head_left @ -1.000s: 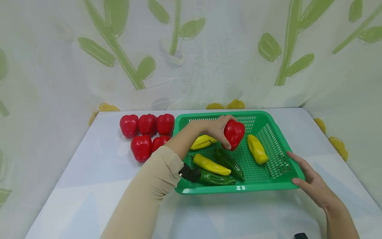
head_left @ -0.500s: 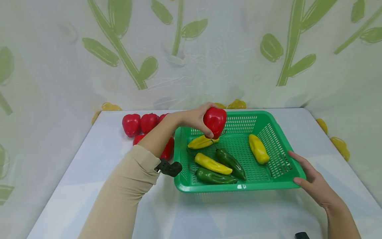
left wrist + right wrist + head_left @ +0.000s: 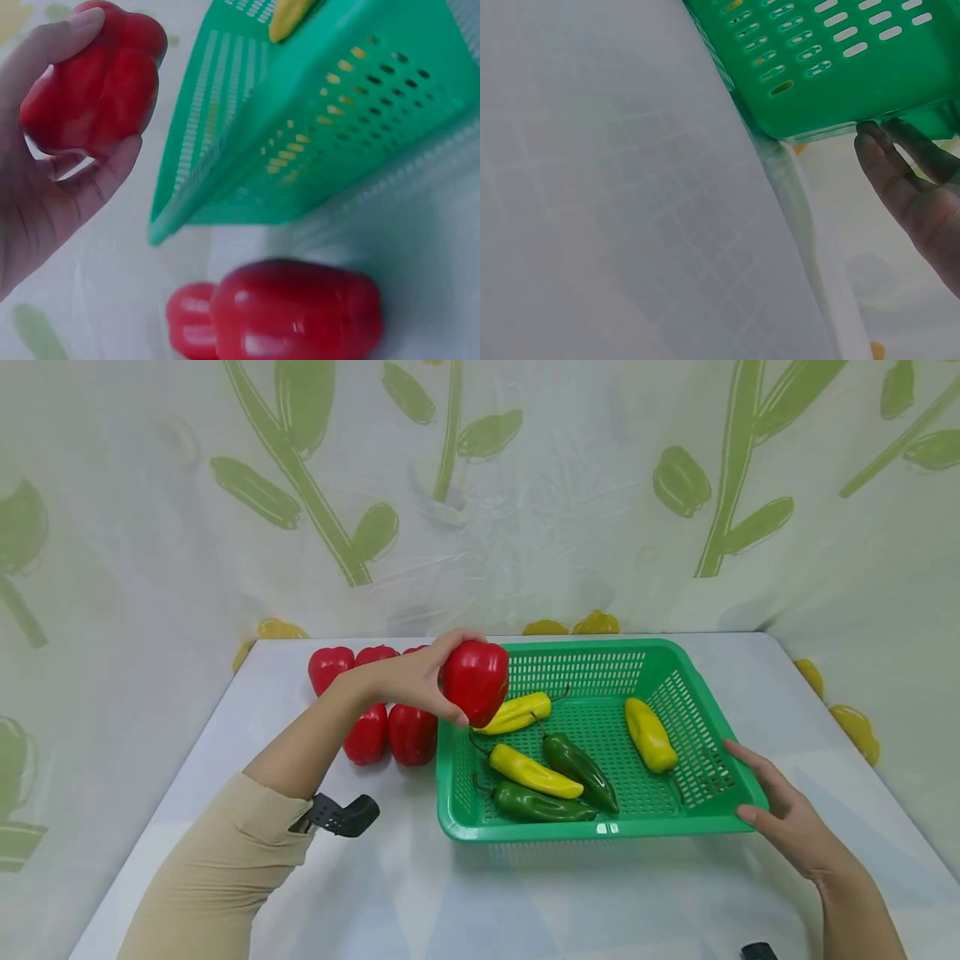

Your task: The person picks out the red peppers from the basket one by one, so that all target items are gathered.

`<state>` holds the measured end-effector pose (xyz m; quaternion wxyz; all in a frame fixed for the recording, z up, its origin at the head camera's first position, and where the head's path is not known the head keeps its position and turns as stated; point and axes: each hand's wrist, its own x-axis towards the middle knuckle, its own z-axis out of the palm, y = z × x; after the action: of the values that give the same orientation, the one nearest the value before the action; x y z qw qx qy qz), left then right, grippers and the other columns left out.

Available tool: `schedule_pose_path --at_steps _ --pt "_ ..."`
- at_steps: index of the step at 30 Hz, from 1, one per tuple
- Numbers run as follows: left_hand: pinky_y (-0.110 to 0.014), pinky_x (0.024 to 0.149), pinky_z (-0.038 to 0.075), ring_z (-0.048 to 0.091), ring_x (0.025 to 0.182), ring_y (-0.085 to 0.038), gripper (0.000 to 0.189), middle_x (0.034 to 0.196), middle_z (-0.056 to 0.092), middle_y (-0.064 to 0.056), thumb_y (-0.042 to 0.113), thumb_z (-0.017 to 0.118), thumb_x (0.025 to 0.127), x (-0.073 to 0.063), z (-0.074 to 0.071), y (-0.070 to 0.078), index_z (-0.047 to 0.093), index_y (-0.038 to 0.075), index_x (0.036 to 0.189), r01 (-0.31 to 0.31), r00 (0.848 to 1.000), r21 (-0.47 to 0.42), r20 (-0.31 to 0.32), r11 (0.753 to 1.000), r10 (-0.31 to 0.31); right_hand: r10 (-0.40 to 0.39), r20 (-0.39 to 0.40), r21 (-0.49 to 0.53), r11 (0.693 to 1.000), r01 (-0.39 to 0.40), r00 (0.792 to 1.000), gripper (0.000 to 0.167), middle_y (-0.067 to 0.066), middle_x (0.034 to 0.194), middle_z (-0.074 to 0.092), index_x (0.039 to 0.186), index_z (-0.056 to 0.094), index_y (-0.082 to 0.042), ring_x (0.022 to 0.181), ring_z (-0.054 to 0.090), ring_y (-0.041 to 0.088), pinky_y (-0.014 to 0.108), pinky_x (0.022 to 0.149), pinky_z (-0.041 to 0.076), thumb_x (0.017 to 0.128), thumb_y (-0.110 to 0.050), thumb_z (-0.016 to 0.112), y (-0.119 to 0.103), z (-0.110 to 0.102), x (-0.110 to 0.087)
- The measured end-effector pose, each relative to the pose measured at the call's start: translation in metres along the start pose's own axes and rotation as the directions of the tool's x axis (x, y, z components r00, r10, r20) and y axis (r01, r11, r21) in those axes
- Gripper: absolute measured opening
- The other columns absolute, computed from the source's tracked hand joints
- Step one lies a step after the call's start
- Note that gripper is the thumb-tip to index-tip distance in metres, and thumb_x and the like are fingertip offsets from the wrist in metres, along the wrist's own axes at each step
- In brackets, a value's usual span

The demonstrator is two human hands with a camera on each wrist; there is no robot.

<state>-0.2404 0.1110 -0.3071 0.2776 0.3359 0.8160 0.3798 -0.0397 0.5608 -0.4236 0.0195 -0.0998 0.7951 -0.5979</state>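
In the head view my left hand (image 3: 416, 683) grips a red bell pepper (image 3: 476, 685), thumb and fingers spread round its sides. It holds the pepper above the left rim of a green plastic basket (image 3: 525, 833). The left wrist view shows the same bell pepper (image 3: 101, 90) raised, apart from the basket wall. Several more red bell peppers (image 3: 412, 735) stand on the table left of the basket, partly hidden by my left arm. My right hand (image 3: 787, 827) holds the basket's near right corner, its fingers against the rim in the right wrist view.
Inside the basket lie a yellow pepper (image 3: 649, 735) on the right, two yellow peppers (image 3: 534, 774) on the left, and two long green peppers (image 3: 577, 768). The white table (image 3: 375, 868) ends at a leaf-patterned curtain (image 3: 555, 527).
My left hand has carried the red bell pepper leftward, from over the basket's middle to its left rim. The right hand and the basket have stayed nearly still.
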Motion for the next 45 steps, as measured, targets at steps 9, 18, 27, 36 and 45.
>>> schedule_pose_path --at_steps 9,18,27,36,45 --pt "-0.04 0.079 0.056 0.041 0.123 -0.026 0.1 0.132 0.043 -0.002 0.022 0.088 0.058 -0.048 0.0 -0.017 0.027 0.026 0.136 0.022 0.994 0.085 -0.111 0.996 -0.012 -0.021 0.028 0.044 0.999 0.019 0.999 0.063 -0.011 0.154 0.013 0.152 0.016 -0.011 0.131 0.016 -0.005 0.005 0.09 0.031 0.096 0.003 0.042 0.003 0.0 -0.004" --pt "-0.039 0.076 0.056 0.038 0.124 -0.034 0.097 0.131 0.041 -0.008 0.023 0.088 0.057 -0.097 0.003 -0.049 0.029 0.02 0.134 0.029 0.981 0.049 -0.195 0.998 -0.019 -0.022 0.009 0.033 0.999 0.021 1.0 0.063 -0.012 0.154 0.014 0.151 0.018 -0.012 0.133 0.013 -0.004 0.006 0.092 0.028 0.095 0.004 0.042 0.002 0.002 -0.005" --pt "-0.034 0.071 0.057 0.038 0.122 -0.036 0.098 0.13 0.039 -0.009 0.024 0.088 0.058 -0.144 0.011 -0.073 0.027 0.02 0.134 0.071 0.966 -0.003 -0.248 0.997 -0.07 -0.006 0.011 0.001 1.0 0.006 1.0 0.064 -0.01 0.153 0.014 0.152 0.017 -0.013 0.129 0.019 -0.002 0.006 0.088 0.031 0.095 0.002 0.042 0.0 -0.002 -0.004" --pt "-0.032 0.068 0.057 0.04 0.118 -0.038 0.097 0.129 0.039 -0.011 0.022 0.087 0.059 -0.17 0.015 -0.094 0.027 0.017 0.135 0.145 0.947 -0.002 -0.289 0.989 -0.139 0.015 0.003 0.007 1.0 -0.015 1.0 0.062 -0.013 0.153 0.013 0.152 0.018 -0.015 0.134 0.009 -0.003 0.004 0.094 0.024 0.096 -0.001 0.042 0.001 -0.001 -0.004" --pt "-0.035 0.068 0.057 0.039 0.118 -0.041 0.101 0.132 0.035 -0.017 0.019 0.085 0.062 -0.185 0.012 -0.122 0.022 0.01 0.141 0.182 0.93 0.012 -0.328 0.983 -0.168 0.008 -0.003 -0.002 1.0 -0.008 1.0 0.063 -0.011 0.152 0.014 0.152 0.018 -0.014 0.13 0.017 -0.004 0.005 0.089 0.031 0.096 0.0 0.044 -0.001 0.0 -0.001"
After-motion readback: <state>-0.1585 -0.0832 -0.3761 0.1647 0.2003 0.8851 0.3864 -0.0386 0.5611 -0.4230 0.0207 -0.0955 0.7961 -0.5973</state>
